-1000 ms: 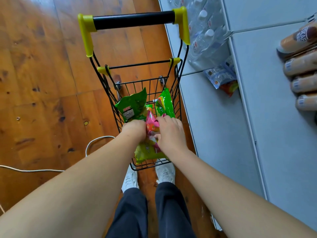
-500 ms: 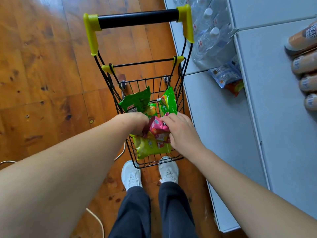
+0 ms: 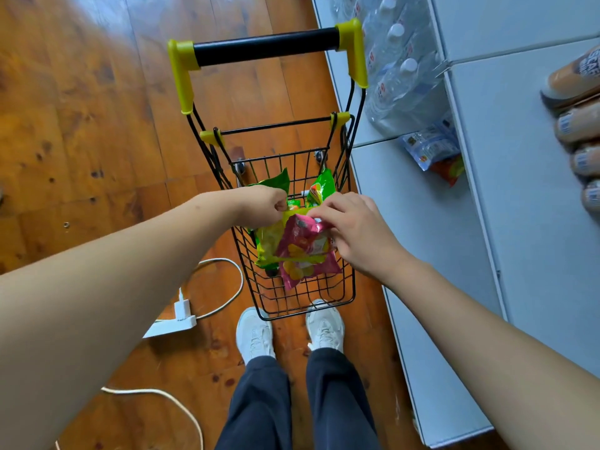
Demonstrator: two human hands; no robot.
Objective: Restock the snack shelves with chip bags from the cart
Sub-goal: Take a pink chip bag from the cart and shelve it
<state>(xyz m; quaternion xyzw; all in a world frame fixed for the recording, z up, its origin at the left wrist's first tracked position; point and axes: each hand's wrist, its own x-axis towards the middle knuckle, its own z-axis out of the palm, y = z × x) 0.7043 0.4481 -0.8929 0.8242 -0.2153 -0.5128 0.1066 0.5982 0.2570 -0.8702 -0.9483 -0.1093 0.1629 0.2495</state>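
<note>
A small black wire cart [image 3: 305, 297] with a yellow-ended black handle [image 3: 266, 48] stands on the wood floor in front of me. My left hand [image 3: 263, 204] pinches the top of a yellow-green chip bag [image 3: 268, 243] held above the basket. My right hand [image 3: 350, 228] pinches the top edge of a pink chip bag [image 3: 303, 251] that overlaps the yellow-green one. Two green bags [image 3: 319, 188] stick up from the basket behind my hands; their lower parts are hidden.
White shelves [image 3: 422, 241] run along the right. They hold a pack of water bottles [image 3: 399, 69], a couple of snack bags [image 3: 433, 151] and brown bottles [image 3: 578, 125]. A white power strip [image 3: 172, 324] with its cable lies on the floor left of my shoes.
Both hands have risen out of the basket, lifting the yellow-green and pink bags up with them. The view has pulled back, so the power strip now shows.
</note>
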